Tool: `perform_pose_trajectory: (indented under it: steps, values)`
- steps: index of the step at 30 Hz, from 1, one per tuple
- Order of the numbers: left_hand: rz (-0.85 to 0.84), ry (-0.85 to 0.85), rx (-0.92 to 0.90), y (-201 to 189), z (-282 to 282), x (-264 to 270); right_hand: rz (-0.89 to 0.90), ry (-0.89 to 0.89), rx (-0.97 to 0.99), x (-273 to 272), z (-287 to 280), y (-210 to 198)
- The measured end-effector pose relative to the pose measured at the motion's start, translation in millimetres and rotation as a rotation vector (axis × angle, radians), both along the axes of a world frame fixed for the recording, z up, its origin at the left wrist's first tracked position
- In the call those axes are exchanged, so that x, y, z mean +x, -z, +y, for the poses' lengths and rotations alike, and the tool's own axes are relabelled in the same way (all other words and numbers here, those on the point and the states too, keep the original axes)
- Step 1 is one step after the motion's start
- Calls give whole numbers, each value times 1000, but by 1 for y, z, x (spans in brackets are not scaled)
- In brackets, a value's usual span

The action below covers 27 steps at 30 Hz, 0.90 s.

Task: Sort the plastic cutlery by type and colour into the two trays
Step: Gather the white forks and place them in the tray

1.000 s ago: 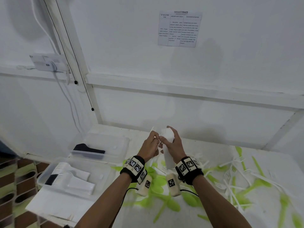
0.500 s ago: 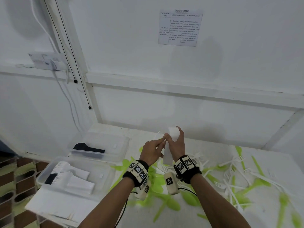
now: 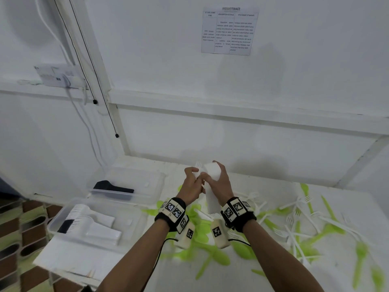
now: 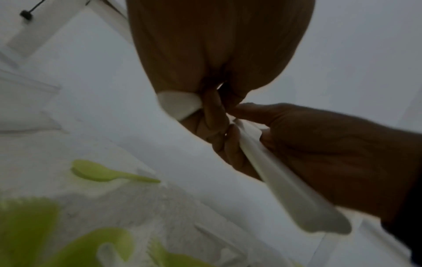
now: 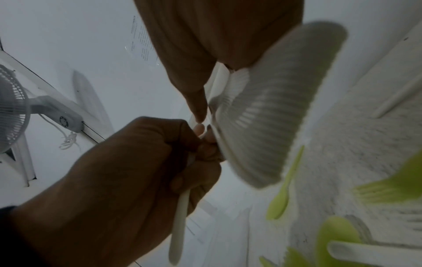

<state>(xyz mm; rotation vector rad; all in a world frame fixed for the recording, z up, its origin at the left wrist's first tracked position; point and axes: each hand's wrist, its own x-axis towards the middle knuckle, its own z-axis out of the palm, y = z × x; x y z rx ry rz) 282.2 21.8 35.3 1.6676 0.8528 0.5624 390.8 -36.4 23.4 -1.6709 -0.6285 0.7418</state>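
Fingers of the right hand curl round a thick stack of nested white plastic forks, held upright above the white table; in the right wrist view the stack fans out as many ribbed, close-packed layers. Fingers of the left hand are closed on a single white plastic fork — its tines rise just above the knuckles, its handle hangs below the palm — and it touches the stack's left side. Both hands meet over the table's far middle.

Loose cutlery lies on the table beneath and to the right: lime-green plastic spoons and white plastic forks, mingled and overlapping.

Two clear plastic trays stand at the table's left edge. Near tray: bundled white cutlery beside a small black bundle. Far tray: black cutlery only — type cannot be told.
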Motion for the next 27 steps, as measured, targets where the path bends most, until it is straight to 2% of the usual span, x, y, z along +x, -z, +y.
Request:
perform_pose_trajectory:
  steps: [3, 6, 15, 19, 23, 27]
  values:
    - [-14, -29, -29, 2, -2, -3, 24, 19, 10, -2, 0, 0]
    - [43, -52, -30, 5, 0, -4, -5, 23, 7, -4, 0, 5]
    - [54, 66, 208, 19, -2, 1, -39, 173, 39, -3, -7, 2]
    - [7, 98, 155, 27, -4, 1, -5, 237, 41, 0, -9, 4]
    - [-38, -1, 154, 40, -9, 4, 26, 271, 27, -2, -6, 4]
    - [-90, 11, -12, 39, -13, 4, 1, 259, 29, -3, -7, 4]
